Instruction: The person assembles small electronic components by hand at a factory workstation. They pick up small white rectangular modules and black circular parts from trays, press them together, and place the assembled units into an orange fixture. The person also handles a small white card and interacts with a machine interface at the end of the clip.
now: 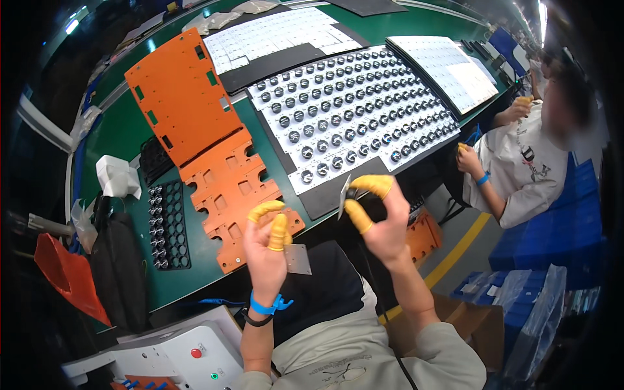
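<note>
My left hand (268,250) is raised near the table's front edge, fingers curled, with yellow finger cots on. A small square silver plate with holes (298,259) sticks out from the palm side, seemingly kept there by the lower fingers. My right hand (383,224), also in yellow finger cots, pinches a thin plate with a round black part (344,196) between thumb and forefinger. That plate is seen nearly edge-on. Beyond my hands lies a white sheet (299,187) bearing rows of plates with round black parts.
Orange fixture boards (185,97) lie left of the sheet. A black tray (183,260) with round pockets holds several shiny parts along its left side. More white sheets (448,71) rest at the right back. A co-worker (520,156) sits at the right; blue bins (552,227) stand behind.
</note>
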Motion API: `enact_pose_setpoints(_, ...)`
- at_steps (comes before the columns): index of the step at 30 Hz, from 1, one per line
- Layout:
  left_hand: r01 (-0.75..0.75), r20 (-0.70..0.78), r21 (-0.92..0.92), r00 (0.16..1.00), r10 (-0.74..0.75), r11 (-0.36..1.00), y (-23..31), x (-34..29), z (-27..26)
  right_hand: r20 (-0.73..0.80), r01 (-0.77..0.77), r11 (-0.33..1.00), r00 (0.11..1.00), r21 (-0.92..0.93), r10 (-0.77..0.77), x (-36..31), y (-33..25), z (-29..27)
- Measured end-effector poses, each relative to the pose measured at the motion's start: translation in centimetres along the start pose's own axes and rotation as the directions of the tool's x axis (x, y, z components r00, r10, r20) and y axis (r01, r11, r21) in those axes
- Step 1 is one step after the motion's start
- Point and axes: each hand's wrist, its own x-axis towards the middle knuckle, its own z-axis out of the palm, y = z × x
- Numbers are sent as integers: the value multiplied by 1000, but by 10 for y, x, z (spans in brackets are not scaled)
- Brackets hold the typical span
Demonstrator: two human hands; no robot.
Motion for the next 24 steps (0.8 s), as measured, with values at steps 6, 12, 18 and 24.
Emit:
enact_pose_setpoints(6, -89, -126, 133, 986, 106, 987, 2, 7, -22, 36, -4, 876, 999, -483, 25, -3, 73, -29)
enact_pose_setpoints(12, -79, -95, 113, 991, 90, 990, -1, 14, -31, 77, 13, 793, 996, -609, 43, -3, 103, -31)
enact_pose_setpoints(18, -70, -89, 63, 993, 75, 996, 0, 13, -35, 16, -57, 804, 996, -592, 82, -1, 102, -26)
enact_pose_setpoints(24, -91, -87, 57, 992, 95, 994, -2, 14, -36, 15, -55, 795, 997, -605, 80, 1, 106, -26)
